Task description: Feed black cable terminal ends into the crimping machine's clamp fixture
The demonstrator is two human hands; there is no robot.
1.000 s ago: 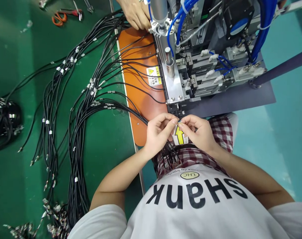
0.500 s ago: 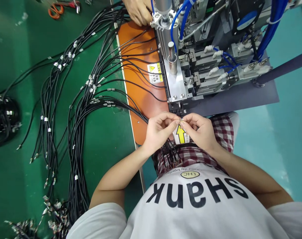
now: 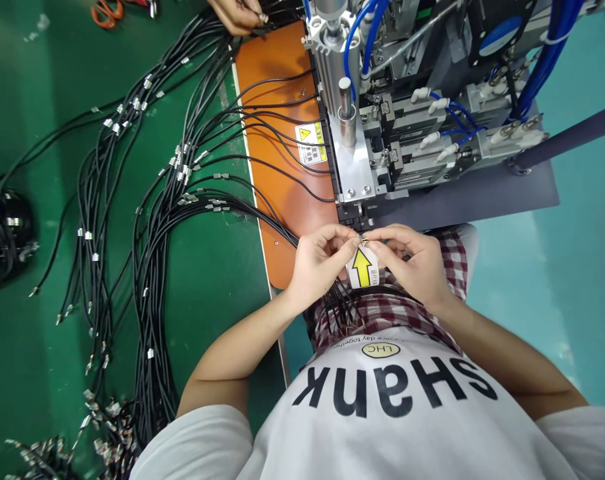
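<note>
My left hand (image 3: 322,263) is closed in a pinch on the end of a black cable, most of which is hidden by the fingers. My right hand (image 3: 410,263) meets it fingertip to fingertip, thumb and forefinger closed around the small shiny cable tip (image 3: 364,239). A bundle of black cables (image 3: 277,227) runs across the orange plate (image 3: 310,217) and under my left hand. Their loose ends (image 3: 340,307) hang over my lap. Just below the fingertips is a white label with a yellow arrow (image 3: 362,268).
A machine with metal cylinders (image 3: 350,160) and blue air tubes (image 3: 547,73) stands ahead, cables lined along its edge. Many tagged cables (image 3: 152,300) cover the green table (image 3: 207,333). A co-worker's hand (image 3: 240,15) is at the top, near orange-handled scissors (image 3: 107,13).
My right hand has shifted slightly to the right, and its forefinger is straighter. My left hand stays in place. The co-worker's hand has moved left, away from the machine.
</note>
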